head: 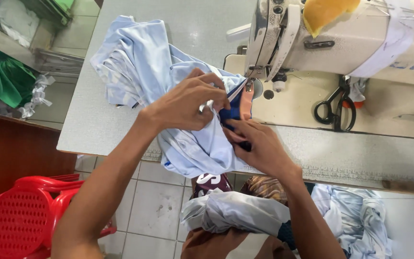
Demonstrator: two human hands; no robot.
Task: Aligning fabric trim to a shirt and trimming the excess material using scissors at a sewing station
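Left hand: left hand [188, 103] lies knuckles-up on the light blue garment [188, 144], fingers curled and pinching a fold just left of the needle area.
Right hand: right hand [259, 144] grips the near end of the dark blue trim [233, 115], thumb and fingers closed on it and the cloth under it.
Trim: dark blue strip with an orange edge, running from the right hand up to the presser foot [250, 86]; its far end sits at or under the foot, though the needle itself is too small to make out.
Garment: bunched on the grey table [101, 129], most of it heaped far left, a part hanging over the near edge.
Progress: by my judgement an early stage, the piece being lined up at the foot; no finished seam shows along the trim.
Machine: white sewing machine [341, 43] to the right, black scissors [336, 110] on its bed.
Around: more pale fabric [355, 216] in the lap, near right; red plastic stool [20, 216] near left.
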